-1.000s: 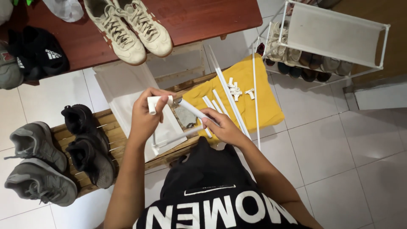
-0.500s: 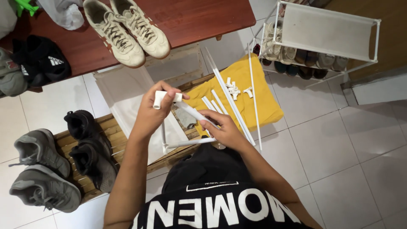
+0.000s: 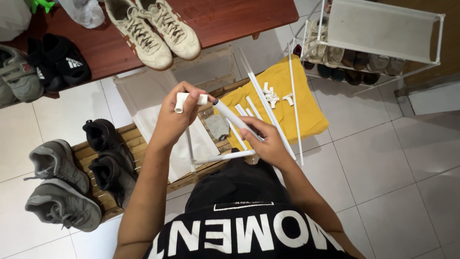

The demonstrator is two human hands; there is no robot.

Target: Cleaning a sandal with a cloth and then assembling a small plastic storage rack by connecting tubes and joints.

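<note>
While gripped, smooth white tube [image 3: 235,119], perhaps plastic connector [image 3: 189,100]

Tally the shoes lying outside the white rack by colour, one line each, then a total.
Cream sneakers on the brown table: 2
Black shoes on the wooden pallet: 2
Grey sneakers on the floor: 2
Black shoe at the table's left end: 1
Grey shoe at the left edge: 1
Total: 8
</note>
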